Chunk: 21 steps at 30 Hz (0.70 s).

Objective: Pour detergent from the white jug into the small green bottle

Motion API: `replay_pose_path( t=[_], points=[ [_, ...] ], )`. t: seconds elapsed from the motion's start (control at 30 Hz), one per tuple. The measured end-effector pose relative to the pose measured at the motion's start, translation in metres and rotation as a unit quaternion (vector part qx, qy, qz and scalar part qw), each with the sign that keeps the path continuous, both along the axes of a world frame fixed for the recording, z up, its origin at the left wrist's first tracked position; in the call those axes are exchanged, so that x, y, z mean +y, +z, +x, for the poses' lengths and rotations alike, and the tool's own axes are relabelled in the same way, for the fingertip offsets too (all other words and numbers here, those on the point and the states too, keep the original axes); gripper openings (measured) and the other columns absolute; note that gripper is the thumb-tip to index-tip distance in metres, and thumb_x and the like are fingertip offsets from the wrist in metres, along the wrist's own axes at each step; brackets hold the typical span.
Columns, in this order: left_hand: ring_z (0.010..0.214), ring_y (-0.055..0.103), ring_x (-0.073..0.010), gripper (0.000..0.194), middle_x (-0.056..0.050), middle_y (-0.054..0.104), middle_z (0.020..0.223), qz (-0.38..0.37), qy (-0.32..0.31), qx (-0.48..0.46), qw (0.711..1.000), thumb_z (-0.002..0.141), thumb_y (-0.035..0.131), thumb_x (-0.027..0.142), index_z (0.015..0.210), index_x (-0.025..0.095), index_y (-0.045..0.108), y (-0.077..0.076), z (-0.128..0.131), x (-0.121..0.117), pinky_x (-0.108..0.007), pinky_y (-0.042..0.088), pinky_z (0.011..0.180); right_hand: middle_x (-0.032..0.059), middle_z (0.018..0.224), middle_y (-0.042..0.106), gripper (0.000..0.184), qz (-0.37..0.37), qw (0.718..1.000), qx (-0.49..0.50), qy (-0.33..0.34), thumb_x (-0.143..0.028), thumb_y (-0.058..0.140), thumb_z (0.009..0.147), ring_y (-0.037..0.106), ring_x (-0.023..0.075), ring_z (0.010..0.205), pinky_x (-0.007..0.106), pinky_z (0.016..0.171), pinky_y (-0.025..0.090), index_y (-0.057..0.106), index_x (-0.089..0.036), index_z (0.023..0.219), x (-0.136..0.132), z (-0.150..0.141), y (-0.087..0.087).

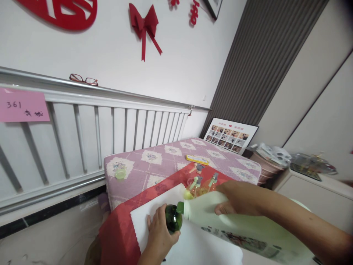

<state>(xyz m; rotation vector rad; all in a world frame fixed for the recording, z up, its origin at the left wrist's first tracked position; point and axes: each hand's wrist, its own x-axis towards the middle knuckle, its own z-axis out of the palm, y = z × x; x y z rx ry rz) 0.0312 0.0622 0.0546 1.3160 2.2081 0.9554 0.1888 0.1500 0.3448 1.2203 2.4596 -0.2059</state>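
Note:
My left hand [160, 232] is wrapped round a small dark green glass-like bottle [174, 220] above a white mat [204, 241]. In my right hand [238, 197] is a large pale green jug [245, 230], tipped on its side with its ribbed neck toward the left. The jug's green spout [180, 207] meets the upper side of the small bottle; whether liquid flows cannot be made out. Just beyond the jug stand several clear pump bottles [196, 188] with grey and green tops, partly hidden by the jug and my right hand.
A red cloth [118, 230] lies under the mat on a purple patterned tablecloth [138, 160]. A light green cap-like cup [120, 173] and a yellow-edged case [197, 159] are on it. Behind runs a white radiator [118, 129]; a cabinet [314, 195] stands right.

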Motion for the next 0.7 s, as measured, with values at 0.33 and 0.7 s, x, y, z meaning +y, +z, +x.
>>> replay_pose_path(
  t=[0.33, 0.7],
  points=[
    [0.14, 0.039, -0.0274, 0.085, -0.011, 0.045, 0.151, 0.008, 0.001, -0.005, 1.0, 0.06, 0.057, 0.032, 0.14, 0.023, 0.029, -0.0032, -0.0003, 0.0, -0.061, 0.01, 0.12, 0.0107, 0.097, 0.074, 0.034, -0.003, 1.0, 0.006, 0.008, -0.05, 0.064, 0.07, 0.067, 0.0331, 0.089, 0.041, 0.073, 0.046, 0.067, -0.021, 0.088, 0.002, 0.0013, -0.002],
    [0.14, 0.039, -0.0271, 0.086, -0.01, 0.045, 0.151, -0.003, 0.002, 0.002, 1.0, 0.06, 0.058, 0.033, 0.141, 0.023, 0.029, -0.0027, -0.0006, 0.0017, -0.059, 0.01, 0.12, 0.0116, 0.098, 0.074, 0.034, -0.006, 1.0, 0.012, 0.005, -0.049, 0.065, 0.07, 0.066, 0.0326, 0.089, 0.04, 0.073, 0.045, 0.067, -0.02, 0.088, -0.0018, 0.0, 0.001]
  ],
)
